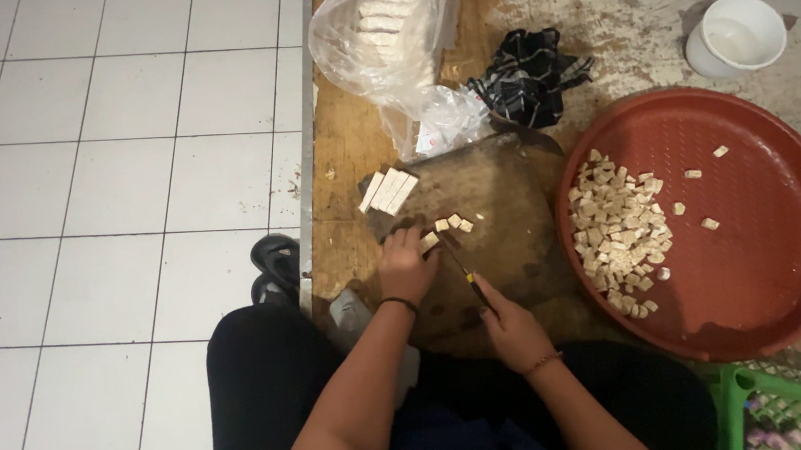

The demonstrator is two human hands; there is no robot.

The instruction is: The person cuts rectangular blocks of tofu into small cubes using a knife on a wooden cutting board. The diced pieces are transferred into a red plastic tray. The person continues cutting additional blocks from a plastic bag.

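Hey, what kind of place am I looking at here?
Probably a plain food-prep spot at floor level: a round wooden cutting board with pale cut cubes, a wide red tray holding a heap of them, and white floor tiles alongside.

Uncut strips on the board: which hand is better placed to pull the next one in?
Left. The left hand rests on the cutting board just below the uncut strips, pinning a piece. The right hand grips the knife and sits farther away.

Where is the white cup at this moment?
In the head view, the white cup stands at the upper right, just beyond the red tray, on the rough grey surface.
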